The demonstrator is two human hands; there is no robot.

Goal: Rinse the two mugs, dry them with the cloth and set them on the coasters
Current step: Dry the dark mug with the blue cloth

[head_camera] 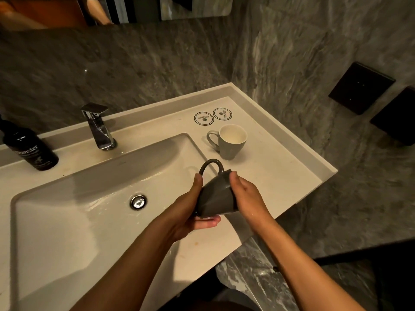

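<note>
A dark grey mug [214, 196] is tipped over at the basin's right rim, mouth toward me and handle pointing up and away. My left hand [190, 212] cups it from the left and below. My right hand [246, 196] grips its right side. A second grey mug [230, 142] with a pale inside stands upright on the counter, handle to the left. Two round white coasters [204, 118] [222, 114] lie side by side beyond it, both bare. No cloth is in view.
The white sink [67, 198] has a chrome drain [138, 202] and a chrome tap [98, 126] with no water running. A black pump bottle [29, 147] stands at the left. Grey stone walls close the back and right; dark panels [361, 87] hang on the right wall.
</note>
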